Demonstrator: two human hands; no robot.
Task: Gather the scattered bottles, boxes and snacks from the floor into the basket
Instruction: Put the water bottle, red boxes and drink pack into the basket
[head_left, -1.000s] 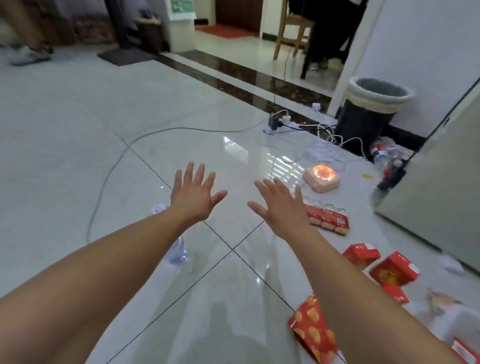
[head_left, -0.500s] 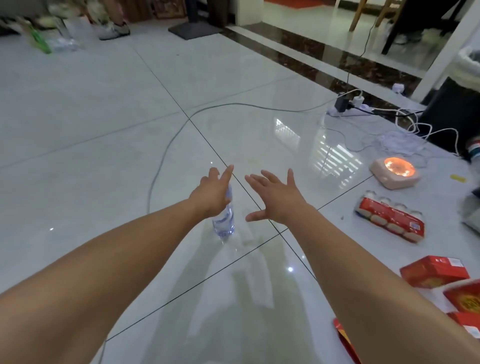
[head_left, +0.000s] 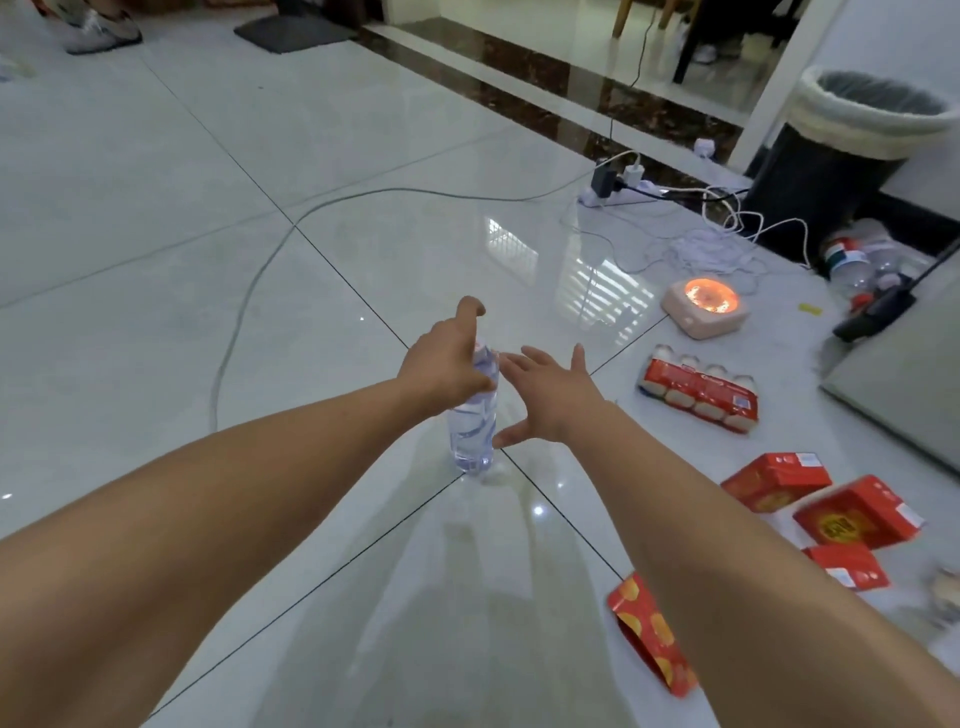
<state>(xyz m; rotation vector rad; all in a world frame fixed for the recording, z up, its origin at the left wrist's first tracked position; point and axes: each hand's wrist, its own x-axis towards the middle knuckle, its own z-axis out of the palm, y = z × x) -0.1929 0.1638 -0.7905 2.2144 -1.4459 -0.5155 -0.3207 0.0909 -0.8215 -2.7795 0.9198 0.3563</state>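
A clear water bottle (head_left: 471, 426) stands upright on the tiled floor in the middle of the view. My left hand (head_left: 445, 359) wraps its upper part, thumb across the front and index finger lifted. My right hand (head_left: 551, 401) hovers just right of the bottle, fingers spread, holding nothing. To the right lie a red-wrapped pack of small drink bottles (head_left: 698, 391), three red boxes (head_left: 776, 480) (head_left: 857, 512) (head_left: 847, 566) and a red snack bag (head_left: 652, 634). No basket is in view.
A grey cable (head_left: 244, 322) curves over the floor to a power strip (head_left: 618, 187) with tangled white cords. A glowing pink device (head_left: 706, 307) sits nearby. A lined bin (head_left: 852, 145), more bottles (head_left: 852, 254) and a grey panel (head_left: 898, 374) stand at right.
Both hands dropped from open and raised down to the bottle. My left hand has closed around the bottle's top, and my right hand has come in beside it.
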